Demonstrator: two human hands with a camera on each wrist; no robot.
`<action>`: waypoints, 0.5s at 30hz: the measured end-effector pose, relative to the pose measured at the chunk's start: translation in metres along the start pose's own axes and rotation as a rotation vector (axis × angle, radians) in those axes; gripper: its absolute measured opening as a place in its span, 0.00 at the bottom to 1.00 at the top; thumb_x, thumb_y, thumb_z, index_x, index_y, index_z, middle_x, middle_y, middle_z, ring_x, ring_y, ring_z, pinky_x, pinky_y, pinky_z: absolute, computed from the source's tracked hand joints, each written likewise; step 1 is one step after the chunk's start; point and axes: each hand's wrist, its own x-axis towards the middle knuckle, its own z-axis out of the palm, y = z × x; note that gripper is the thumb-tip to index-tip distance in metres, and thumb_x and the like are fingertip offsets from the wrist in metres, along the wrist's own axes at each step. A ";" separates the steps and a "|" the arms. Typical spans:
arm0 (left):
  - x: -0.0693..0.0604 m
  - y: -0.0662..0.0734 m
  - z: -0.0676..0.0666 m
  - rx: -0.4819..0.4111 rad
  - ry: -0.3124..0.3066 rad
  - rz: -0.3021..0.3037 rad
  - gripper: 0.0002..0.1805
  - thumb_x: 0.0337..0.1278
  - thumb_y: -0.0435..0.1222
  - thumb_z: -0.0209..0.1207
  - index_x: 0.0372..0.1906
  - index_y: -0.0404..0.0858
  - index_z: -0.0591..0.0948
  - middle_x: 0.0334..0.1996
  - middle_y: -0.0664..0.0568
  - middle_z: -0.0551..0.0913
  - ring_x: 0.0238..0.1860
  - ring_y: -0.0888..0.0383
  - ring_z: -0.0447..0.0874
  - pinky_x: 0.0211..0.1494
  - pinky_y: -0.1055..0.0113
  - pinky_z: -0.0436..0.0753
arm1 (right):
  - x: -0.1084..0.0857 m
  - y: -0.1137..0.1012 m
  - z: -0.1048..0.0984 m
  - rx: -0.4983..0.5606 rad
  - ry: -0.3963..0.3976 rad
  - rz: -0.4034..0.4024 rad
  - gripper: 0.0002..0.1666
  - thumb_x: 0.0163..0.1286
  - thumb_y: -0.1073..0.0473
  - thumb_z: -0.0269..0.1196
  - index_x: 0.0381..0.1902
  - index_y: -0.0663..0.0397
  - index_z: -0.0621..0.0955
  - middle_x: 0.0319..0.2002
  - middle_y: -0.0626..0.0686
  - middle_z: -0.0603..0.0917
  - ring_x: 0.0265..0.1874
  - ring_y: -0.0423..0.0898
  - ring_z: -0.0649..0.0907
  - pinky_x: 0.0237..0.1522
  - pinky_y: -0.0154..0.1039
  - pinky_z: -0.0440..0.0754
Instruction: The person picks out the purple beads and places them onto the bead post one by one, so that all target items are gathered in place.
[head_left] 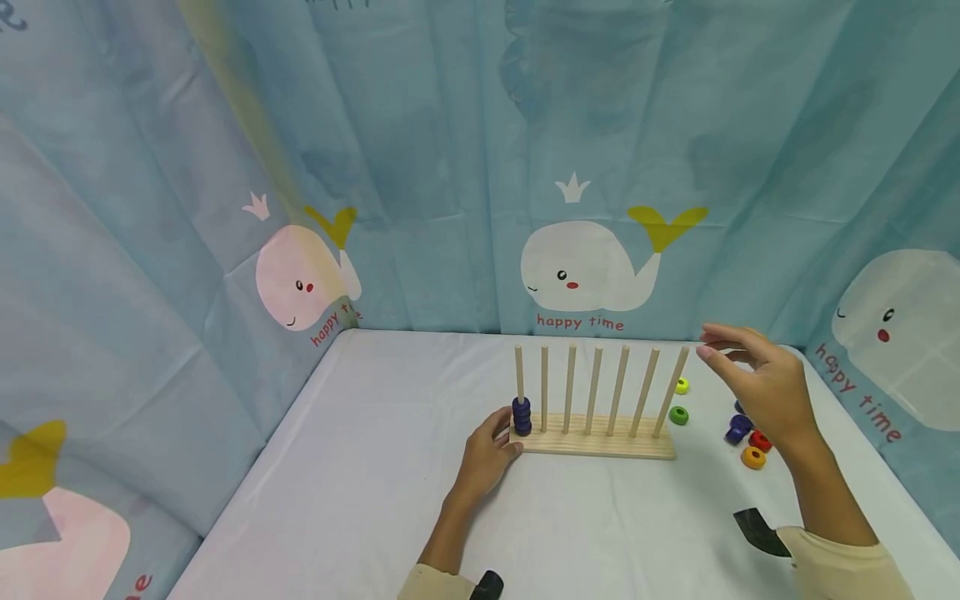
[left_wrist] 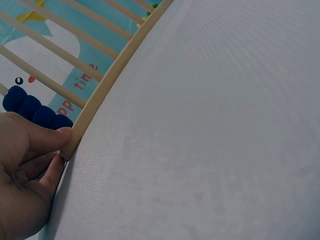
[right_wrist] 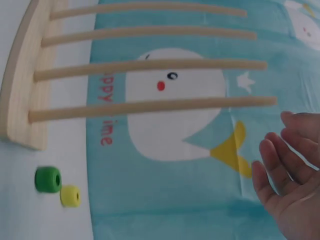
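Observation:
A wooden peg rack [head_left: 592, 447] with several upright pegs stands on the table. Several dark blue beads [head_left: 521, 417] are stacked on its leftmost peg; the other pegs are bare. My left hand [head_left: 483, 458] holds the rack's left end, and in the left wrist view thumb and fingers [left_wrist: 47, 172] pinch the corner of the base. In the air, close to the top of the rightmost peg, is my right hand [head_left: 765, 383]. Its fingers are loosely bent, with nothing between them in the right wrist view, where the hand [right_wrist: 295, 185] is apart from the peg tip.
A green bead [head_left: 678, 416] and a yellow bead [head_left: 682, 386] lie right of the rack. Farther right, partly behind the right hand, are blue beads [head_left: 738, 428], a red bead [head_left: 761, 441] and an orange bead [head_left: 753, 457]. A whale-print curtain [head_left: 435, 167] surrounds the white table [head_left: 360, 500].

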 end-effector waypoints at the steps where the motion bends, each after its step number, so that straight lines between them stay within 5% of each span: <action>1: 0.000 0.000 0.000 -0.001 0.000 -0.002 0.36 0.66 0.23 0.64 0.77 0.31 0.69 0.74 0.33 0.73 0.76 0.40 0.73 0.74 0.66 0.80 | -0.002 0.003 -0.003 -0.012 0.000 0.021 0.20 0.74 0.62 0.69 0.62 0.59 0.85 0.51 0.60 0.89 0.49 0.18 0.78 0.54 0.08 0.72; 10: -0.001 0.002 -0.001 -0.004 -0.006 -0.008 0.36 0.66 0.22 0.64 0.78 0.30 0.68 0.74 0.32 0.72 0.76 0.40 0.73 0.74 0.66 0.80 | -0.016 0.032 -0.026 -0.108 0.002 0.179 0.25 0.78 0.54 0.66 0.67 0.60 0.82 0.54 0.61 0.86 0.47 0.14 0.72 0.48 0.05 0.70; 15: -0.001 0.002 -0.001 -0.004 -0.007 -0.006 0.36 0.65 0.22 0.64 0.78 0.30 0.68 0.74 0.32 0.72 0.76 0.39 0.72 0.74 0.66 0.80 | -0.023 0.054 -0.036 -0.114 0.007 0.253 0.28 0.79 0.53 0.65 0.70 0.59 0.80 0.47 0.30 0.82 0.44 0.12 0.72 0.41 0.07 0.75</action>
